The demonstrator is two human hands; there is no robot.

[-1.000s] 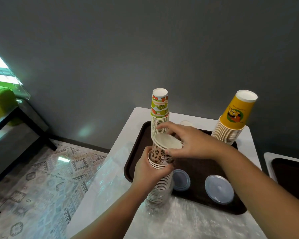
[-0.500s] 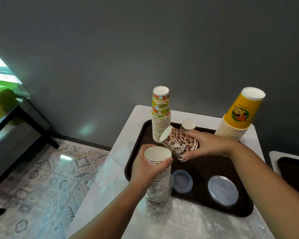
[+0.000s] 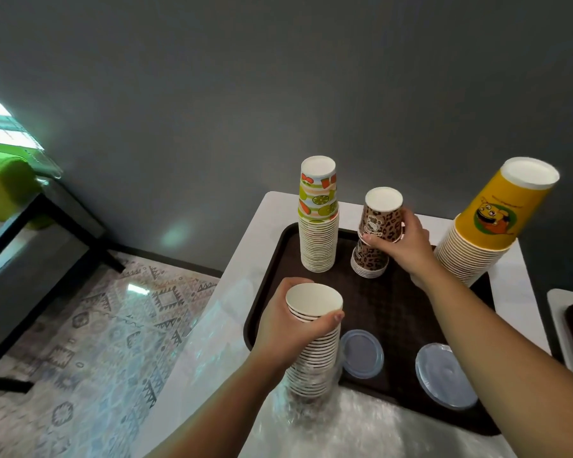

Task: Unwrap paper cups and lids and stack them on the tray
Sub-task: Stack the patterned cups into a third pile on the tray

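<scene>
Gripping an inverted leopard cup (image 3: pixel 382 216) at tray (image 3: pixel 278 256) 12 o'clock, right hand (image 3: pixel 401 246); left hand (image 3: pixel 288 328) clamps upright stack (image 3: pixel 315 352).

Right hand (image 3: pixel 407 246) grips an inverted leopard-print cup (image 3: pixel 381 215) over a short leopard-print stack (image 3: pixel 368 261) on the brown tray (image 3: pixel 394 302). Left hand (image 3: pixel 288 325) holds an upright cup stack (image 3: pixel 315 342) at the tray's near-left edge. Fruit-print stack (image 3: pixel 318 223), yellow stack (image 3: pixel 490 226) and two lids (image 3: pixel 361 353) (image 3: pixel 444 375) flank them on the white surface (image 3: pixel 245 259).
</scene>
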